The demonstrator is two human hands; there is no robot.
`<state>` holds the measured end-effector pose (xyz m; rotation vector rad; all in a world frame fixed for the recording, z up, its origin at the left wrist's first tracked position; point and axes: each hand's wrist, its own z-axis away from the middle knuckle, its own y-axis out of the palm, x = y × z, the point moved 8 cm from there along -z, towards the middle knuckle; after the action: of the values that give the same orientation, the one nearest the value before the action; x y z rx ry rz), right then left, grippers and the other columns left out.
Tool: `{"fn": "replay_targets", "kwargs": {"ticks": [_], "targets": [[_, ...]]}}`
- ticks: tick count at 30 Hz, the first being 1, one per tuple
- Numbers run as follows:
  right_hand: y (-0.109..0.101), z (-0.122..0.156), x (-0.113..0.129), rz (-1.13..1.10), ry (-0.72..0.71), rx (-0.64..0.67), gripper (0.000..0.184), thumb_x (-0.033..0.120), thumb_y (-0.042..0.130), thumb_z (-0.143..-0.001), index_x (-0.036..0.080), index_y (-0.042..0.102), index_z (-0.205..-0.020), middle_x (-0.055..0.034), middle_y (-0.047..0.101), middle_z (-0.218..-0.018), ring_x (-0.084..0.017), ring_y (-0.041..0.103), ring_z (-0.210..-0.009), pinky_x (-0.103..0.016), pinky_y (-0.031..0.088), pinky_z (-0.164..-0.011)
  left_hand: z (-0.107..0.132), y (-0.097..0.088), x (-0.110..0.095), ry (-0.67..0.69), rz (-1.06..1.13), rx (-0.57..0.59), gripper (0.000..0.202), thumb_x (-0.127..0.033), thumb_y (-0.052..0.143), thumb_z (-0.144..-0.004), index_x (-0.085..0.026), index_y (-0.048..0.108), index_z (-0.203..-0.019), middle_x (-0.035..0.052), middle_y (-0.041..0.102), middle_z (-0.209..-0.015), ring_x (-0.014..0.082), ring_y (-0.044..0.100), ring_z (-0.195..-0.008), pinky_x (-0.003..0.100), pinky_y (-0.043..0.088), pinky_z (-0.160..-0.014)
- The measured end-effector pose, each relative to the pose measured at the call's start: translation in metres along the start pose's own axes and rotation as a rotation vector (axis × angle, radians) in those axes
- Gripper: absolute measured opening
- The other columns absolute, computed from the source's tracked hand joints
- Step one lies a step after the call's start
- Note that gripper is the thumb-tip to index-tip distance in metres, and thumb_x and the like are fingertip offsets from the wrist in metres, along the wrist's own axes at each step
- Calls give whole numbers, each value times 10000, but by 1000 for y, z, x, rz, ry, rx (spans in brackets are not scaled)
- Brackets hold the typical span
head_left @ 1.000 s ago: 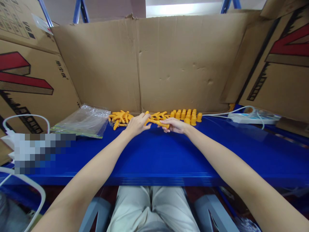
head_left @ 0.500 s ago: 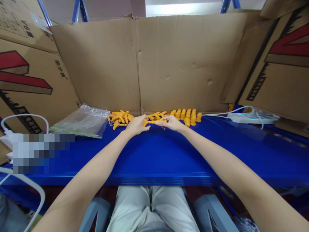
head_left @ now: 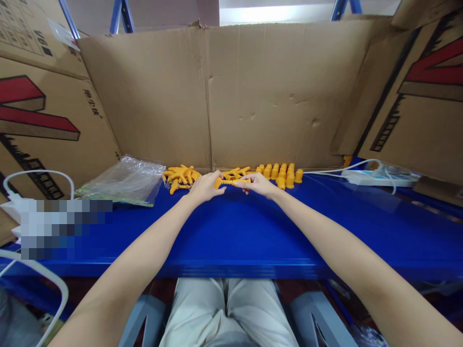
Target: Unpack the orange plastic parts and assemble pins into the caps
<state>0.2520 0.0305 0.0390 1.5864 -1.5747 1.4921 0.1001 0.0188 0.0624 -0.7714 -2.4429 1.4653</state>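
A ridged yellow-orange plastic rod [head_left: 228, 182] is held level between my two hands, just above the blue table [head_left: 231, 231]. My left hand [head_left: 207, 187] grips its wider left end between thumb and fingers. The right end is pinched in the fingers of my right hand [head_left: 259, 185], which partly cover it. Beside my left hand lies a pile of yellow hand-shaped pieces [head_left: 181, 173] with small metal chains. More yellow branching pieces [head_left: 237, 171] lie behind the rod. Several yellow cup-like pieces [head_left: 290, 179] stand in rows to the right of my right hand.
A clear plastic bag [head_left: 126, 183] lies at the left. Cardboard panels [head_left: 271, 96] wall the back, with printed boxes [head_left: 36, 111] at the sides. A white power strip [head_left: 379, 177] with cables sits at the right; a white cable [head_left: 39, 172] loops at the left.
Both hands keep their hold on the rod in nearly the same place. The whole view has shifted very slightly; nothing else has visibly moved.
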Motion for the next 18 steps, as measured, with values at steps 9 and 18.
{"fn": "replay_targets", "kwargs": {"ticks": [9,18], "targets": [[-27,-7,-18,-426,205,-284,67,196,649,-750,156,605,-781,-36,636,-699,-101,564,-567,-253,484,-579,5,6,3,34,158,19,748,-471,548,-809,-196,240,-1433,171,440,-1390,249,578,-1102,361,483,-844],[-30,-46,11,11,75,-514,179,175,523,-779,146,611,-932,-68,651,-889,-157,626,-732,-307,498,-712,3,15,3,2,42,161,247,-338,498,-834,-185,671,-922,56,708,-889,212,648,-826,306,479,-699]]}}
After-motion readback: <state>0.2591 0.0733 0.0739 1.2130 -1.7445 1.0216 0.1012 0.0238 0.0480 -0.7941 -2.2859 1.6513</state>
